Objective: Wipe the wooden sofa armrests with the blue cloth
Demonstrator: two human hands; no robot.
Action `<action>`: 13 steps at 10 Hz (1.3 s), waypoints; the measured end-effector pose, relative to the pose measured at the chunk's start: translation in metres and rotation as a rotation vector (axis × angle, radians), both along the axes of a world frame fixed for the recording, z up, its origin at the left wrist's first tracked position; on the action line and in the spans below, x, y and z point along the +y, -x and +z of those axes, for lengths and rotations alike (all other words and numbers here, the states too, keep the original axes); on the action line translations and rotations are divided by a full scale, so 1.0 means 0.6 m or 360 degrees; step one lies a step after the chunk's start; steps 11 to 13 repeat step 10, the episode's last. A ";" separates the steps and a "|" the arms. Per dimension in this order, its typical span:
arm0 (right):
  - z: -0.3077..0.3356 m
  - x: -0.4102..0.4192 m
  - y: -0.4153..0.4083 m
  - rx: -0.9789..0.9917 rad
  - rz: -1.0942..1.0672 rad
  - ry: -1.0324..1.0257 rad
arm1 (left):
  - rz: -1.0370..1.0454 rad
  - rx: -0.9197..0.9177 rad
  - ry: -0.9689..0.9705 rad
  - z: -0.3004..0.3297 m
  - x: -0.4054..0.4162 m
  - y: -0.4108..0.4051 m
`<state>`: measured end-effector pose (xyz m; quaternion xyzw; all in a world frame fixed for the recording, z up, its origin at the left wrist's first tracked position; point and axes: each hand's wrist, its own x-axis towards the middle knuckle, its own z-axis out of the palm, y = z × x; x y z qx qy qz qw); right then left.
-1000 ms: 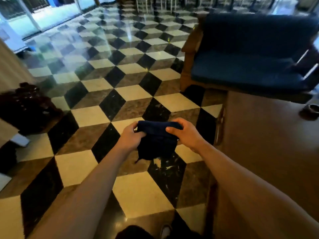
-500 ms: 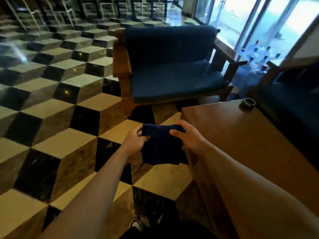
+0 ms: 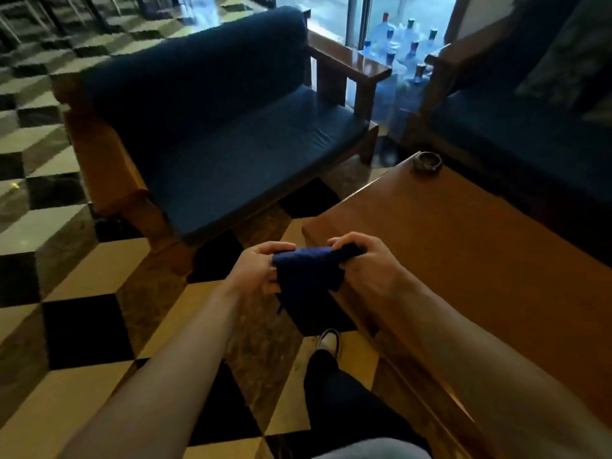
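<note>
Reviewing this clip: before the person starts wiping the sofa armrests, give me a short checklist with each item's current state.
1. Blue cloth in hand: ok, left hand and right hand both grip it.
2. Cloth folded to a pad: cannot tell, it hangs bunched between the hands.
3. Cloth touching an armrest: not ok, it is in the air, short of the sofa.
4. Far armrest free of objects: ok, top looks bare.
5. Near armrest free of objects: ok, though blurred.
6. Path to sofa: ok, only floor ahead; coffee table sits to the right.
</note>
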<state>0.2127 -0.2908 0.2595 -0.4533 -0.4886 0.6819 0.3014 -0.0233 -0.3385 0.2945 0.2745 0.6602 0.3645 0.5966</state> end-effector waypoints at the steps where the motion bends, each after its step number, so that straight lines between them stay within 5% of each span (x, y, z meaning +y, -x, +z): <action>1: -0.045 0.120 0.011 0.0344 -0.0087 0.0357 | 0.0153 -0.0242 0.0187 -0.049 0.154 0.011; 2: -0.062 0.180 0.019 0.0469 -0.0316 0.0485 | 0.0089 -0.0235 0.0214 -0.065 0.236 0.011; 3: -0.114 0.247 0.024 0.0282 -0.0816 0.0560 | -0.0221 -0.0007 0.0227 -0.099 0.343 -0.008; 4: -0.166 0.273 0.024 0.0090 -0.0953 0.0706 | -0.0414 0.0143 0.0275 -0.133 0.403 -0.022; 6: -0.259 0.309 0.041 -0.0346 -0.0948 0.0961 | -0.0887 0.0487 0.0341 -0.254 0.521 -0.023; 9: -0.488 0.385 0.121 -0.0738 -0.1429 0.1150 | -0.1332 0.0593 0.0383 -0.521 0.683 -0.010; 10: -0.514 0.378 0.150 -0.0973 -0.1627 0.1271 | -0.1563 0.0863 0.0365 -0.552 0.697 0.016; 13: -0.514 0.378 0.150 -0.0973 -0.1627 0.1271 | -0.1563 0.0863 0.0365 -0.552 0.697 0.016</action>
